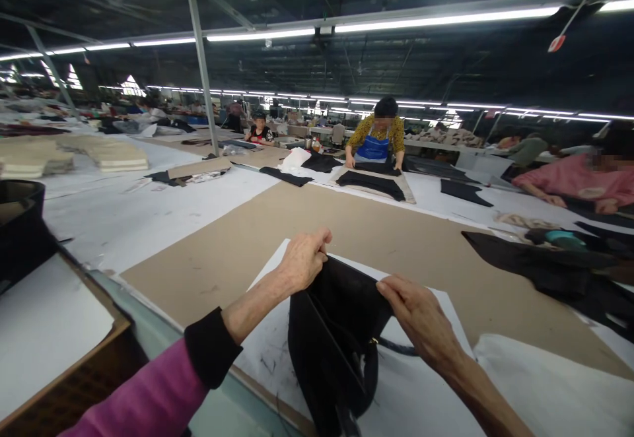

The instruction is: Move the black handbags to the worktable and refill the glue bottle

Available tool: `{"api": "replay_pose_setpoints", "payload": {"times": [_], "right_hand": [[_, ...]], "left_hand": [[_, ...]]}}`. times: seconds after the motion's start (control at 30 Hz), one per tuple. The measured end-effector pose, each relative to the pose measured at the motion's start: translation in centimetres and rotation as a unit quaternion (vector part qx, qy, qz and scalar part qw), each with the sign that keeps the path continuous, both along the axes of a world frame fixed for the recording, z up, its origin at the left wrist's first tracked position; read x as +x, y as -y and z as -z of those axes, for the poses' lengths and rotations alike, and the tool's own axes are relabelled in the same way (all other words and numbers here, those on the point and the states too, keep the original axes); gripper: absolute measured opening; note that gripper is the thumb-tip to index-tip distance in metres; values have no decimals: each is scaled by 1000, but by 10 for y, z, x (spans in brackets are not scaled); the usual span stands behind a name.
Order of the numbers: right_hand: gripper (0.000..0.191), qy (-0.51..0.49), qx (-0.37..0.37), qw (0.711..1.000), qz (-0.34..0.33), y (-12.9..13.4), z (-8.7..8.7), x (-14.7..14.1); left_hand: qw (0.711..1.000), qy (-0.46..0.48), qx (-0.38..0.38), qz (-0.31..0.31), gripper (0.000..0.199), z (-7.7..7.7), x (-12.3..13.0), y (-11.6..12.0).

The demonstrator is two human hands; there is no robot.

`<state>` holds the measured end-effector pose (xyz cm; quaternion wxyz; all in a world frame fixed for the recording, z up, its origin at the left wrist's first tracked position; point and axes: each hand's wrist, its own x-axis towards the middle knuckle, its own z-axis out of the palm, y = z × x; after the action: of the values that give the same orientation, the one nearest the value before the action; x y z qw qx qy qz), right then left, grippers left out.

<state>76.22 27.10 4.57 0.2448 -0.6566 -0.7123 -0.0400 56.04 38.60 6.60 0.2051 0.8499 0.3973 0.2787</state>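
A black handbag stands over a white sheet at the near side of the table, its mouth spread apart. My left hand is closed on the far left corner of the bag's rim. At the right end of that same rim, my right hand pinches the edge between thumb and fingers. A strap with a small gold-coloured fitting hangs at the bag's right side, partly behind my right hand. The bag's inside is dark, and its bottom is out of sight.
Brown board covers the table beyond the sheet. Black cloth pieces lie at right, a white bag-like sheet nearer. A box with a white top stands at left. Across the table a person in a blue apron handles black panels.
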Motion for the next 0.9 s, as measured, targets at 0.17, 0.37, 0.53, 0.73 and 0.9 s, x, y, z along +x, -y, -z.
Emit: {"api": "replay_pose_setpoints", "payload": {"times": [0.17, 0.37, 0.53, 0.73, 0.9], "right_hand": [[18, 152, -13, 988, 21, -14, -14, -22], [7, 109, -134, 982, -74, -59, -36, -66], [16, 103, -166, 979, -58, -66, -45, -55], [17, 101, -211, 972, 8, -26, -68, -16], [14, 103, -223, 967, 66, 3, -63, -1]], "left_hand": [[1000, 4, 7, -4, 33, -1, 0, 3], [1000, 2, 15, 11, 29, 1, -1, 2], [990, 129, -63, -12, 17, -13, -9, 2], [981, 97, -164, -20, 55, -38, -5, 46], [982, -79, -170, -26, 92, -37, 34, 85]]}}
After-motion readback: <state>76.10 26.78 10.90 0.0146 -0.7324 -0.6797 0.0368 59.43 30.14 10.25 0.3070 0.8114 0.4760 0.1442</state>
